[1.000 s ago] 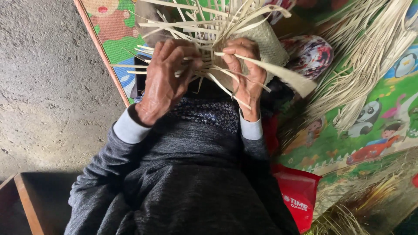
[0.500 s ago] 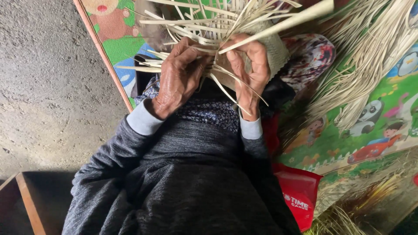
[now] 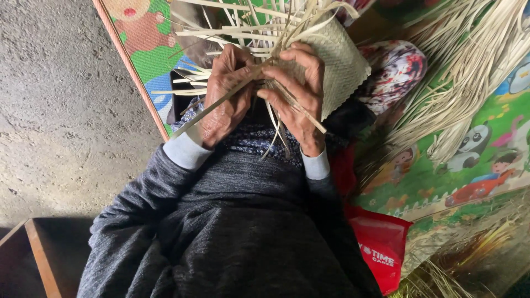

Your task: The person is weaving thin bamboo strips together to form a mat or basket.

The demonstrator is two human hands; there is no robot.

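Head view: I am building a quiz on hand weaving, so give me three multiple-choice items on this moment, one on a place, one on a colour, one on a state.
1. Where does the pile of loose strips lie?
A. on the play mat, right of the hands
B. on the concrete floor
C. in the wooden box

2. What colour is the bag at the lower right?
A. blue
B. red
C. white

3. How do the left hand and right hand stand?
A. both closed on strips of the woven piece
B. both flat on the floor
C. one hanging free

Key: 1 A, the pile lies on the cartoon mat; 2 B, it is plainly red; 3 A, fingers of both pinch strips.
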